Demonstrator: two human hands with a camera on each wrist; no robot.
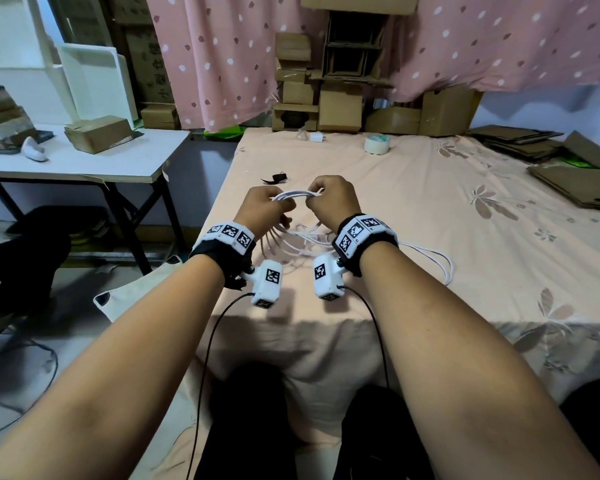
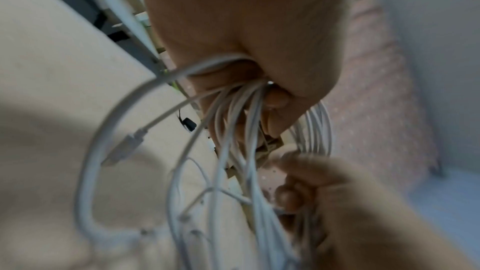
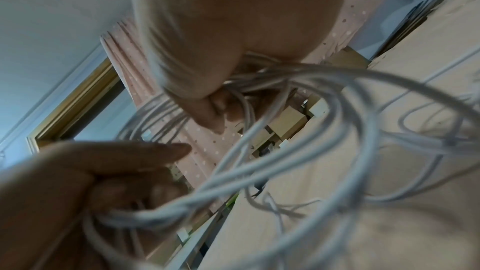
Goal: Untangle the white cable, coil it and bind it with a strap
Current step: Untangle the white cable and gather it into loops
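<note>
The white cable [image 1: 297, 195] is gathered into several loops held up above the bed. My left hand [image 1: 264, 211] grips one side of the bundle in a fist. My right hand [image 1: 329, 199] grips the other side, close beside it. Loose loops hang below the hands and trail right over the sheet [image 1: 440, 261]. In the left wrist view the strands [image 2: 241, 110] pass through the curled fingers, and a white plug [image 2: 122, 149] dangles. In the right wrist view the strands [image 3: 259, 81] leave the fist. A black strap [image 1: 274, 177] lies on the bed beyond the hands.
The bed's peach floral sheet [image 1: 430, 220] spreads to the right. A tape roll [image 1: 376, 144] and a small white charger [image 1: 316, 136] sit at its far end. Flattened cardboard [image 1: 568, 174] lies at the right. A white table [image 1: 84, 161] stands at the left.
</note>
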